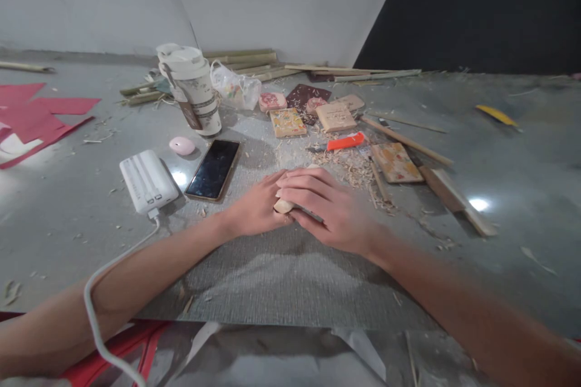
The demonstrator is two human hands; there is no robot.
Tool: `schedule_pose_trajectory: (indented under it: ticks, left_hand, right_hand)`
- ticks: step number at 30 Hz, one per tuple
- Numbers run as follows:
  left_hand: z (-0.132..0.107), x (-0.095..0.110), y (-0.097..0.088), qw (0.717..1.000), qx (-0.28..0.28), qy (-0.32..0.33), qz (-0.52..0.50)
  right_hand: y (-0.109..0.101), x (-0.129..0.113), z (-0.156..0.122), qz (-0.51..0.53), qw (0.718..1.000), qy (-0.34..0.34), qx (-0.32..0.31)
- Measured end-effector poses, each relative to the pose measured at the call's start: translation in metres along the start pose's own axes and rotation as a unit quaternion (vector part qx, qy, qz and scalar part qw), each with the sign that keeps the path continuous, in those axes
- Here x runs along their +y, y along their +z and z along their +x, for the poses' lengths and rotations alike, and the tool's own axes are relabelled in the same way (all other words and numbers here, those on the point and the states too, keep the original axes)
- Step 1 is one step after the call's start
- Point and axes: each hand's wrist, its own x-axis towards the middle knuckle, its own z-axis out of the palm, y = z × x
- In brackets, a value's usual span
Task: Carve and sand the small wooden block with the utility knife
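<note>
A small pale piece (pixel 284 206), which looks like carved wood, sits between my two hands just above the grey tabletop. My left hand (pixel 254 208) is closed around it from the left, with most of its fingers hidden. Curled over the top from the right, my right hand (pixel 331 205) has its fingers against the piece and across the left hand's fingers. Only one rounded end of the piece shows clearly. Beyond the hands lie wood shavings (pixel 356 168) and an orange-handled cutter knife (pixel 345 141).
Left of my hands lie a phone (pixel 213 169), a white power bank (pixel 149 182) with its cable crossing my left forearm, and a pink oval case (pixel 182 146). A paper cup (pixel 195 91) stands behind. Patterned square blocks (pixel 397 163) and a wooden-handled tool (pixel 447 193) lie right.
</note>
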Motion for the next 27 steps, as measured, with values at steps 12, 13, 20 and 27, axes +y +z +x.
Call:
schedule_pose_trajectory:
  ticks: [12, 13, 20, 27]
  left_hand:
    - [0.0007, -0.0013, 0.0012, 1.000, 0.006, 0.007, 0.000]
    - [0.0006, -0.0012, 0.0012, 1.000, 0.007, 0.006, 0.001]
    - [0.0002, 0.0010, -0.0001, 1.000, 0.009, -0.002, -0.010]
    - [-0.0002, 0.0010, 0.0013, 1.000, 0.015, -0.002, -0.009]
  right_hand:
    - [0.0032, 0.0010, -0.0016, 0.020, 1.000, 0.005, 0.011]
    - [0.0036, 0.0012, -0.0019, 0.023, 1.000, 0.003, 0.015]
    - [0.0046, 0.0014, -0.0018, 0.035, 0.999, -0.006, 0.031]
    - [0.0006, -0.0011, 0.0006, 0.029, 0.999, -0.005, 0.028]
